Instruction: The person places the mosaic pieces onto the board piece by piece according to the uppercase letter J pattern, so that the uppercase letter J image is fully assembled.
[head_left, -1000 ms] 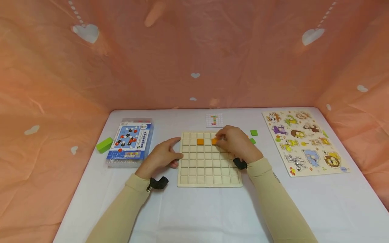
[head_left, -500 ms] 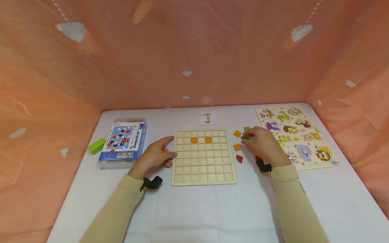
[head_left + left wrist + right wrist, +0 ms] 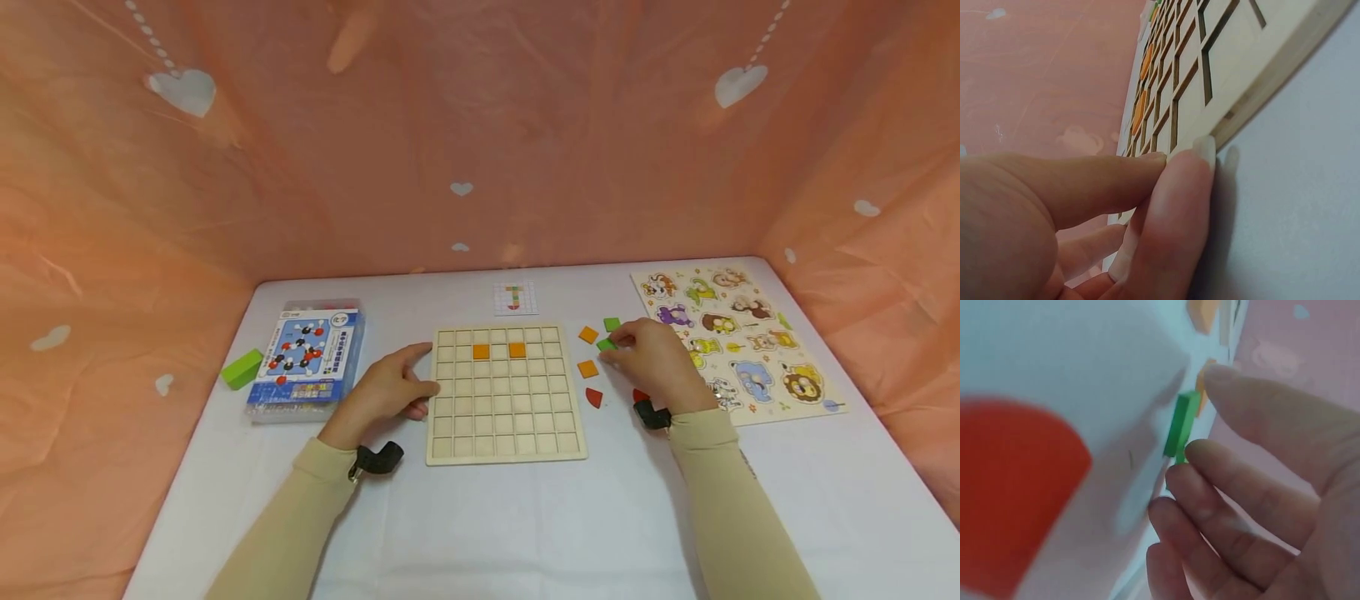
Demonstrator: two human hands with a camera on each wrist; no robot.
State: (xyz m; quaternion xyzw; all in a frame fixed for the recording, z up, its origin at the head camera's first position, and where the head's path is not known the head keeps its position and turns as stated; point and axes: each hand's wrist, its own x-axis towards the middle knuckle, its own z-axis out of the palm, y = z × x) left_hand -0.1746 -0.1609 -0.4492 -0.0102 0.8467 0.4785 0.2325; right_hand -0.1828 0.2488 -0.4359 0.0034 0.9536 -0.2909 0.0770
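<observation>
Left hand (image 3: 382,387) at the grid board, right hand (image 3: 660,362) among loose tiles: that is the scene I have on my remote feed. At the left edge of the wooden grid board (image 3: 505,405), flat on the white table (image 3: 480,533), the left hand's index finger and thumb are spread against the rim, clasping nothing. To the board's right, the right hand reaches to a green tile (image 3: 606,344), its thumb and index finger parted beside it; the close right wrist view shows me a gap, not a pinch. A second green tile (image 3: 612,324) lies just beyond, two loose orange tiles (image 3: 588,368) nearby, and a red quarter-round piece (image 3: 594,397) closer to the person. In the board's second row from the far side, two seated orange tiles (image 3: 481,352) occupy the third and fifth cells from the left. Behind the board I see a small pattern card (image 3: 514,297); a boxed chemistry set (image 3: 311,346) sits to the left, an animal puzzle (image 3: 780,410) to the right.
</observation>
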